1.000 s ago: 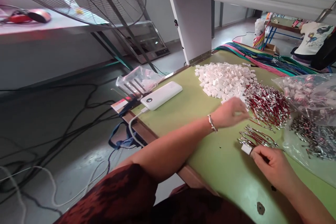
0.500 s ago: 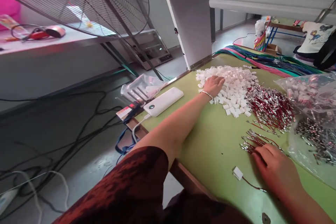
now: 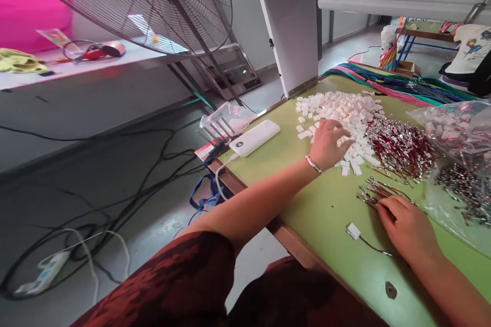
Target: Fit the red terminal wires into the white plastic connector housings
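A heap of small white plastic connector housings [image 3: 345, 104] lies on the green tabletop [image 3: 307, 204]. My left hand [image 3: 330, 145] is at the near side of this heap, fingers curled together; whatever they hold is hidden. Lower right, my right hand [image 3: 408, 227] rests on the table, thumb and forefinger pinched at the ends of a small bunch of short red wires [image 3: 379, 188] with metal terminals. Nearer the front edge lies one white housing [image 3: 353, 231] with a red wire attached. A larger pile of red terminal wires [image 3: 402, 148] sits beside the housings.
A white power bank [image 3: 256, 138] with a cable lies at the table's left edge. Clear plastic bags [image 3: 456, 120] of parts stand on the right. Long coloured wires [image 3: 402, 84] stretch along the back. A large fan [image 3: 172, 5] stands at the left.
My left hand has drawn back toward me and right from the heap, its fingers now curled. My right hand stays by the bunch of wires. The camera view has turned slightly left.
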The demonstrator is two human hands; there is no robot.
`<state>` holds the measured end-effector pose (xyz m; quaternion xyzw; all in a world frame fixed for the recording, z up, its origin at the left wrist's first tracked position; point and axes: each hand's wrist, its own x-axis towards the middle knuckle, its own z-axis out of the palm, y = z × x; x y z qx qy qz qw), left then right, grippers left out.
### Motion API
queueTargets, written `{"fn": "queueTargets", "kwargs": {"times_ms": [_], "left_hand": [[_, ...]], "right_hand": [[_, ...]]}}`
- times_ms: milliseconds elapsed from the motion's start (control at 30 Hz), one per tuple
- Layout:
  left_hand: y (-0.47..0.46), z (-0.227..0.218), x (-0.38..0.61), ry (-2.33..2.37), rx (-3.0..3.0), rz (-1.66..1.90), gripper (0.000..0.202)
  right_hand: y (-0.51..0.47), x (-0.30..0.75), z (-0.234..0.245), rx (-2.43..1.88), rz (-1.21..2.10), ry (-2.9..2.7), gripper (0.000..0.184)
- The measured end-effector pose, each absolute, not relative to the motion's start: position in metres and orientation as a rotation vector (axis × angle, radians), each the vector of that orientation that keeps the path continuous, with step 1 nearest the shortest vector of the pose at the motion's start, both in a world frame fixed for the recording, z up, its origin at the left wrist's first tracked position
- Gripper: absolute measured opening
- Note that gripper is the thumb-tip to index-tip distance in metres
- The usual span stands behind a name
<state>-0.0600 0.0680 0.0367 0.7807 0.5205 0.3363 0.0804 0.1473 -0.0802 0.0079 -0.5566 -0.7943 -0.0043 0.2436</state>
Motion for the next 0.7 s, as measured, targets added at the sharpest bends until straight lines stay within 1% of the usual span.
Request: {"fn": "queueTargets", "kwargs": {"times_ms": [100, 200, 233, 300, 400, 500, 600, 700], "left_hand": [[0.046, 0.041, -0.05, 1.265, 2.552, 0.578, 0.031], [0.034, 0.035, -0.039, 1.304, 2.641, 0.359, 0.042], [0.032, 0.033, -0.037, 1.328, 2.662, 0.339, 0.041], [0.031, 0.028, -0.034, 1.329, 2.698, 0.333, 0.034], [0.03, 0.024, -0.033, 1.264, 2.757, 0.326, 0.021], [0.029, 0.023, -0.033, 1.214, 2.81, 0.325, 0.019], [0.027, 0.02, -0.033, 1.18, 2.81, 0.373, 0.016], [0.028, 0.016, -0.034, 1.131, 2.765, 0.469, 0.021]], "right_hand": [[-0.077, 0.154, 0.013, -1.568, 0.264, -2.039, 0.024], [-0.075, 0.159, 0.017, -1.615, 0.335, -1.979, 0.022], [-0.074, 0.16, 0.018, -1.624, 0.33, -1.946, 0.022], [-0.073, 0.161, 0.021, -1.658, 0.344, -1.858, 0.021], [-0.073, 0.162, 0.028, -1.729, 0.475, -1.743, 0.023], [-0.073, 0.162, 0.035, -1.748, 0.59, -1.672, 0.024], [-0.073, 0.161, 0.038, -1.739, 0.639, -1.635, 0.024], [-0.074, 0.161, 0.037, -1.75, 0.621, -1.666, 0.024]]}}
